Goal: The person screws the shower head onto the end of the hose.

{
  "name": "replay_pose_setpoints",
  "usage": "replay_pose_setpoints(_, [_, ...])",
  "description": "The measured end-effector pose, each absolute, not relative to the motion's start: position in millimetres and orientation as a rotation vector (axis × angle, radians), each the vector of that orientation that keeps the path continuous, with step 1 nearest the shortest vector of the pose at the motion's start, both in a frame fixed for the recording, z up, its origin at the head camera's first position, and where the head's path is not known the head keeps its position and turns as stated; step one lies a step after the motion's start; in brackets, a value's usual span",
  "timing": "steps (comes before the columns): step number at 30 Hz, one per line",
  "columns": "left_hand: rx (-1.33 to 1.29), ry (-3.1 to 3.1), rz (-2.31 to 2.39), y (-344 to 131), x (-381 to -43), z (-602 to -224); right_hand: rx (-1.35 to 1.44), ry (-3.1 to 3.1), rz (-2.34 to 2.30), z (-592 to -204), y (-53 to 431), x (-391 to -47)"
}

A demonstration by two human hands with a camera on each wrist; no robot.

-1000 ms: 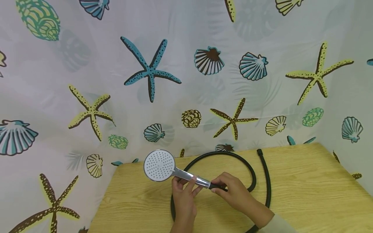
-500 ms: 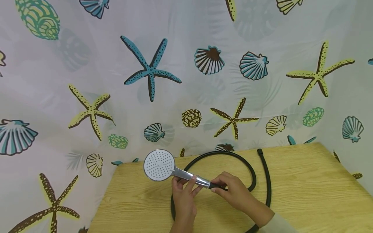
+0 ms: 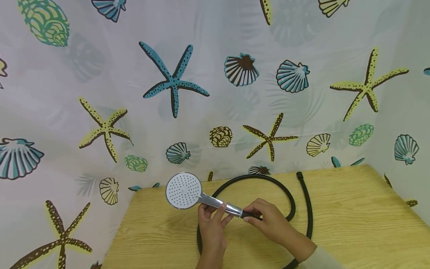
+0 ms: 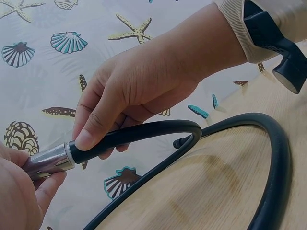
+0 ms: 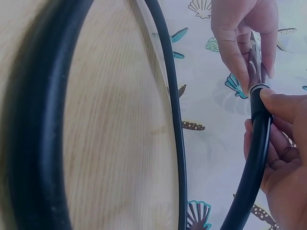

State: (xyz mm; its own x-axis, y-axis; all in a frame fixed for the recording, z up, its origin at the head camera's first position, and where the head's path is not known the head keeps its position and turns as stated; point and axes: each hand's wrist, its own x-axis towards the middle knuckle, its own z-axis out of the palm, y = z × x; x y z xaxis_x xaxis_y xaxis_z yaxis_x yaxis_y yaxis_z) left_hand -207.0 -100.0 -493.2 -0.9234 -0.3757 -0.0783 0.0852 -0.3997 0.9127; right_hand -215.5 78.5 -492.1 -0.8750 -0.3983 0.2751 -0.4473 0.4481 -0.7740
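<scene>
A shower head [image 3: 183,191] with a round white, dotted face and a chrome handle is held above the table, tilted down to the right. My left hand [image 3: 212,229] grips the handle between thumb and fingers. At the handle's lower end, my right hand [image 3: 267,220] pinches the black end of the shower hose [image 3: 292,201]. In the left wrist view the black hose end [image 4: 88,149] meets the chrome handle [image 4: 50,160] at a pale ring. The right wrist view shows the same joint, with the right thumb [image 5: 278,104] pressed against the black collar.
The hose loops over the wooden table [image 3: 349,216], its free end [image 3: 299,175] lying near the back edge on the right. A white curtain [image 3: 201,112] printed with starfish and shells hangs behind and at both sides. A dark wrist strap [image 4: 276,40] sits over the right sleeve.
</scene>
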Motion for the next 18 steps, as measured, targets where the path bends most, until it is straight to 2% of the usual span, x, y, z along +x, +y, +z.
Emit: replay_pose_setpoints(18, [0.384,-1.525,-2.404,-101.5,-206.3,-492.0,0.756,-2.641,1.499,-489.5,79.2,-216.4])
